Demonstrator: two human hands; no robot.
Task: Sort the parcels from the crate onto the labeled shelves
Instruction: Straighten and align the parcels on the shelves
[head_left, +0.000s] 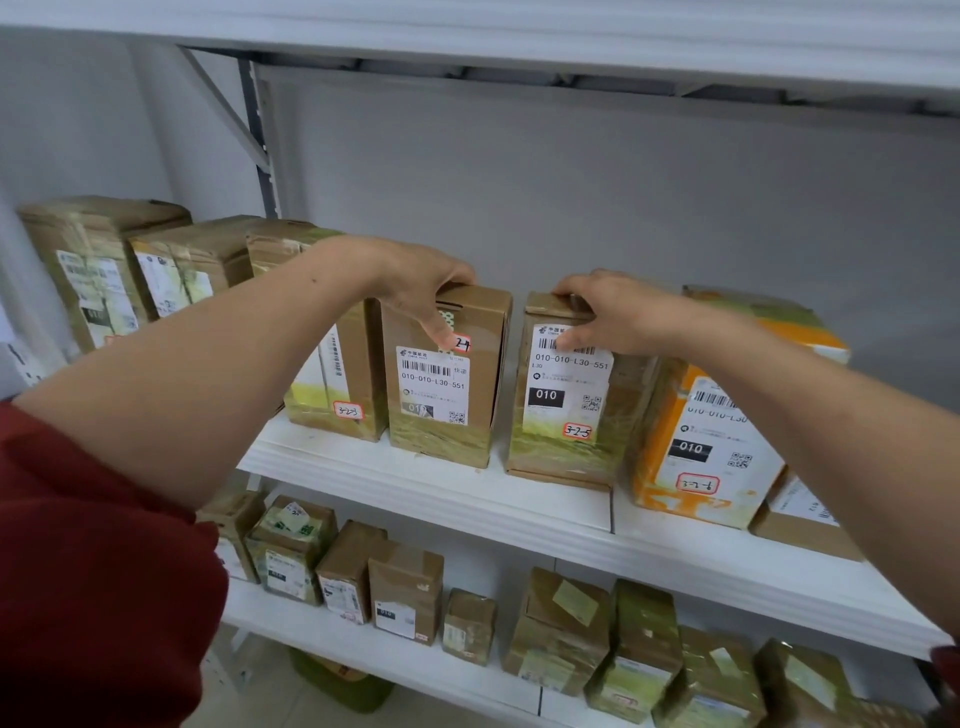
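Now the left grip (426, 296) clasps the top edge of the parcel marked 24 (447, 395), and the right grip (613, 312) clasps the top of the parcel marked 3-2-5 (566, 415). Both stand upright on the middle shelf (415, 480), side by side with a narrow gap between. I judge they are held from above so that they can slide into number order, with labels facing outward.
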